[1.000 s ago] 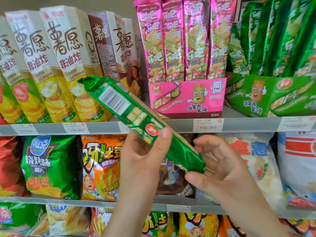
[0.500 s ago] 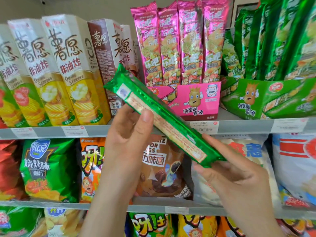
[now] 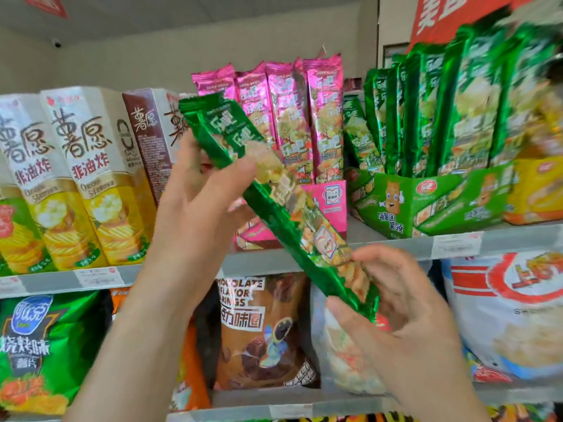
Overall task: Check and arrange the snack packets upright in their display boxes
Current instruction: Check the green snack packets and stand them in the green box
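A long green snack packet (image 3: 274, 205) slants from upper left to lower right in front of the shelf, its printed front toward me. My left hand (image 3: 201, 196) grips its upper half, thumb across the front. My right hand (image 3: 393, 303) pinches its lower end. Behind it stands a pink display box (image 3: 332, 202) with several pink packets (image 3: 292, 117) upright. To the right a green display box (image 3: 405, 202) holds several green packets (image 3: 451, 111) upright.
Tall white and yellow chip cartons (image 3: 88, 175) fill the shelf's left side. A grey shelf edge (image 3: 396, 248) with price tags runs below the boxes. Large snack bags sit on the lower shelf, among them a brown chocolate rings bag (image 3: 262, 330) and a green bag (image 3: 45, 345).
The green packet has been turned from its back seam to its printed front and raised. My view has tilted upward, so the shelf sits lower in frame.
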The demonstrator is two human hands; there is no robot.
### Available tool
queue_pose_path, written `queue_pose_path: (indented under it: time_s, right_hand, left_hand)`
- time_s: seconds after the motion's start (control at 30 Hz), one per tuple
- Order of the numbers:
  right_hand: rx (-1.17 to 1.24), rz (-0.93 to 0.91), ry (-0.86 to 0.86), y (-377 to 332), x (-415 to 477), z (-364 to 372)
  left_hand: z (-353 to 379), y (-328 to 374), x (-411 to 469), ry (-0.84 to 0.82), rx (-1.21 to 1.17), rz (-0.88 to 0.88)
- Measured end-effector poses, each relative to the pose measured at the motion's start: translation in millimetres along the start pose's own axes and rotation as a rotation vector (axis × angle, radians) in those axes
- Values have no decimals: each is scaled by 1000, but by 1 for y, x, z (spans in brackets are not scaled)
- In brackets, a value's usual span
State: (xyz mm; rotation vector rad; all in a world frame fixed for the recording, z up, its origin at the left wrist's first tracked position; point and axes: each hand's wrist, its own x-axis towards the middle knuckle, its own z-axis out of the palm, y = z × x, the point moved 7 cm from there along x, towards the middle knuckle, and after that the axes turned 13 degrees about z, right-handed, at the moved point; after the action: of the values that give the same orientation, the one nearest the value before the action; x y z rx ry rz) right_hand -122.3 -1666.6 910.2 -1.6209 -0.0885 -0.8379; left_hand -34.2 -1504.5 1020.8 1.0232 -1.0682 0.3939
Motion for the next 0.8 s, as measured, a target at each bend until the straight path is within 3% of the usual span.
queue_pose_path:
  time_s: [0.17, 0.37, 0.5, 0.67, 0.8]
  right_hand:
    - [-245, -207, 275, -17, 18, -27]
    - [-420, -235, 210, -40, 48, -47]
    - [-426, -377, 367, -79, 76, -92]
    - [-554, -434, 408, -120, 122, -125]
    - [-801, -445, 324, -134, 154, -120]
  left_hand:
    - [32, 34, 46, -124, 395, 211]
    - [75, 62, 89, -180, 507, 438]
    - [95, 74, 117, -133, 604, 572]
    - [129, 45, 137, -255, 728, 535]
    - [135, 12, 143, -308, 739, 413]
